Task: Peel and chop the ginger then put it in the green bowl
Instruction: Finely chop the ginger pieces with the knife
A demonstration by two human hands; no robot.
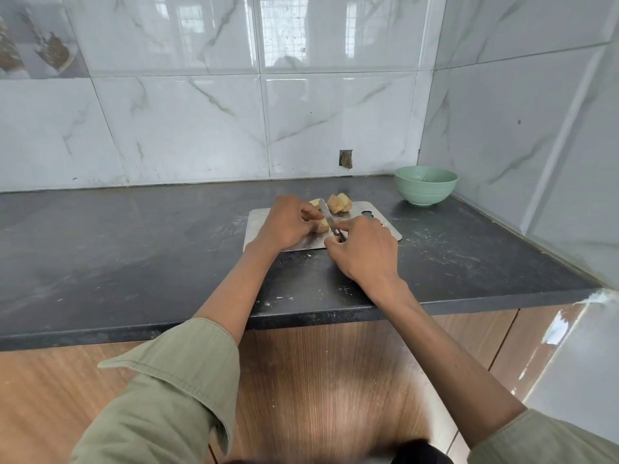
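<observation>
Fingers of our left hand (287, 222) pin pale peeled ginger (322, 226) on the steel cutting board (264, 222); our right hand (363, 249) grips a silver-bladed knife (326, 216), mint-green bowl (425, 185) at two o'clock.

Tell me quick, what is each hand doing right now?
Left hand: fingers curled, holding a ginger piece down on the metal cutting board.
Right hand: gripping the knife, forefinger along its back.

A home kitchen: glossy marble-look wall tiles (187, 128) back a dark stone surface (117, 249) over wood-grain cabinets (318, 380), holding a steel chopping board (264, 226).
</observation>
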